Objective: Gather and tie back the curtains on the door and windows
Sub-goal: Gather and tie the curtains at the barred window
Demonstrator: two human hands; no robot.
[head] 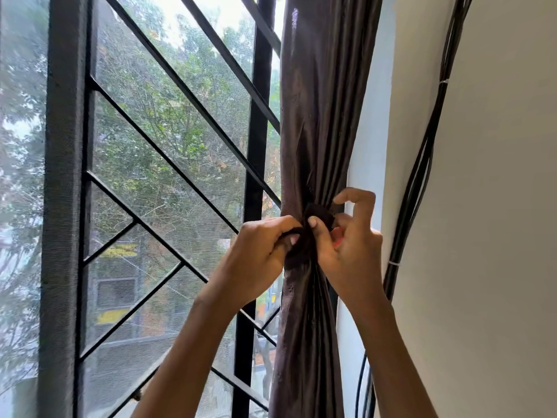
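Daylit window scene, brightest on the left.
Soft daylight enters through the meshed window (168,146), blown out to white at the top, and the trees (180,101) beyond look hazy. The curtain (319,116) carries a dull sheen along its folds. The right wall (482,206) is evenly lit. The bars (255,146) and cables (422,164) bow from wide-angle distortion.

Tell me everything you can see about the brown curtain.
The curtain is dark brown with a satin-like sheen. It hangs at the right edge of the window, beside the pale wall. It is gathered into one narrow bundle of vertical folds, cinched by a dark tie and flaring above and below. The left hand pinches the tie; the right hand grips it, thumb on top.
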